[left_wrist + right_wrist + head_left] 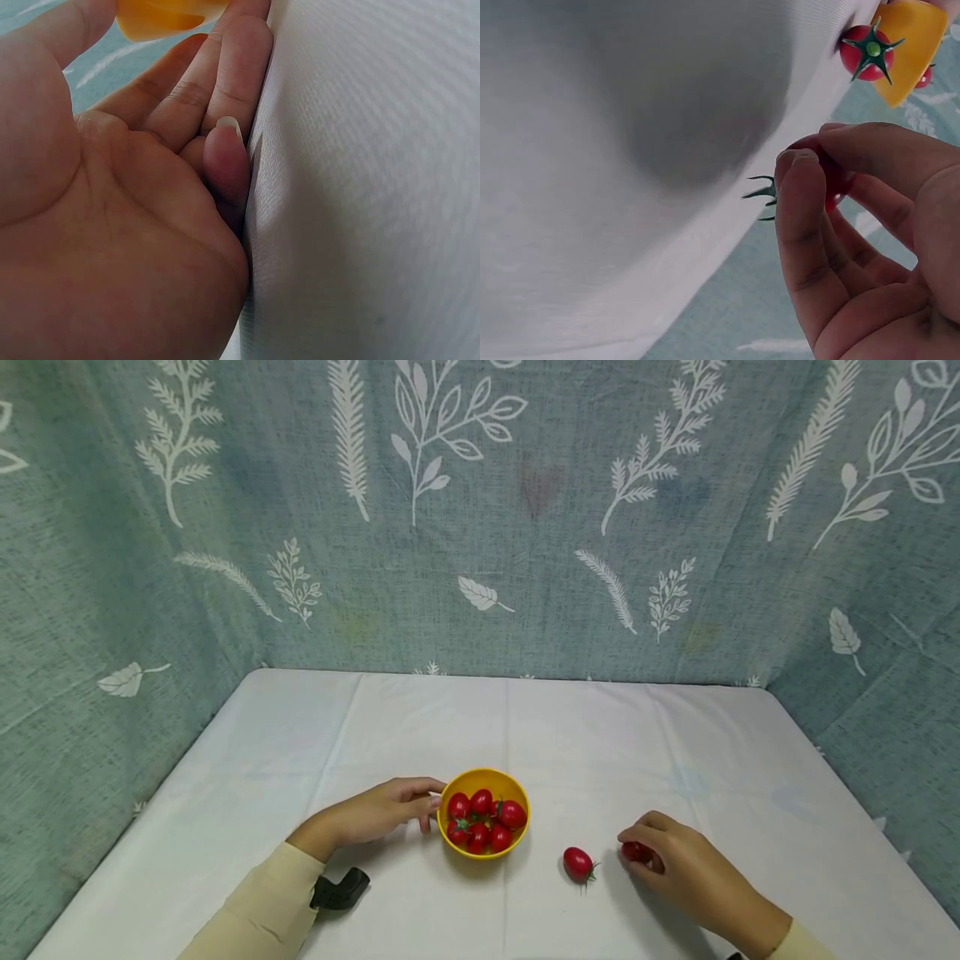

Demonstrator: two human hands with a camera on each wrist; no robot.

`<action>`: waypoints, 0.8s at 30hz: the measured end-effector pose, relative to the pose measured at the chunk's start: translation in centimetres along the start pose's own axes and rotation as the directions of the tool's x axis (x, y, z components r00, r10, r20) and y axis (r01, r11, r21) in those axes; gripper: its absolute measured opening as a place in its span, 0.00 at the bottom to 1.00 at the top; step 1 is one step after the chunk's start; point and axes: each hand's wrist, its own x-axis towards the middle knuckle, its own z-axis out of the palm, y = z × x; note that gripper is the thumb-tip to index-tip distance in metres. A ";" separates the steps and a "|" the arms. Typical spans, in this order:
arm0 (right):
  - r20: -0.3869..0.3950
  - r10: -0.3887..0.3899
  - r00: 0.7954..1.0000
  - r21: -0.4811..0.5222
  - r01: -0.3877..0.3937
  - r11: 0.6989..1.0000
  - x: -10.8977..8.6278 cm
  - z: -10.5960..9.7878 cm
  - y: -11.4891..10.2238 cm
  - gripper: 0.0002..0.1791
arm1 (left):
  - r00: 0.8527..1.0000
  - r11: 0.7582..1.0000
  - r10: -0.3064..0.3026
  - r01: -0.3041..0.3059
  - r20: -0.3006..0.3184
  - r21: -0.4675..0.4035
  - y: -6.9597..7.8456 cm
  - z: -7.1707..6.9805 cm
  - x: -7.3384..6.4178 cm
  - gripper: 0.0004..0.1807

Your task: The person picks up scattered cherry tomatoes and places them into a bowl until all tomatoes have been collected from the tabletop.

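Note:
My right hand (678, 868) pinches a small red cherry tomato (838, 176) between thumb and fingers, its green stem end sticking out in the right wrist view. Just left of that hand, another cherry tomato (577, 864) lies on the white cloth with its stem toward me. A yellow bowl (513, 787) farther left holds several more cherry tomatoes (482, 802). The left hand (382, 810) lies beside the bowl, fingertips at its left side. In the left wrist view its fingers are loosely extended, the little finger bent, and the hand's edge lies along the cloth.
A black curved object (341, 890) sits by the left sleeve's cuff. White cloth (420, 718) covers the table. Blue-green curtains (480, 635) with white leaf prints stand at the back and both sides.

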 end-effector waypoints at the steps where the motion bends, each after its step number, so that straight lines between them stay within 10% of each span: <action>1: -0.013 -0.016 1.000 -0.001 0.016 1.000 0.1 -0.1 -0.1 0.15 | 1.000 1.000 -0.001 0.001 0.001 0.000 0.0 0.0 0.0 0.23; 24: -0.153 -0.200 0.968 -0.085 0.189 0.978 2.1 -0.7 -3.1 0.18 | 1.000 1.000 -0.010 0.010 0.002 -0.003 0.1 0.0 -0.1 0.24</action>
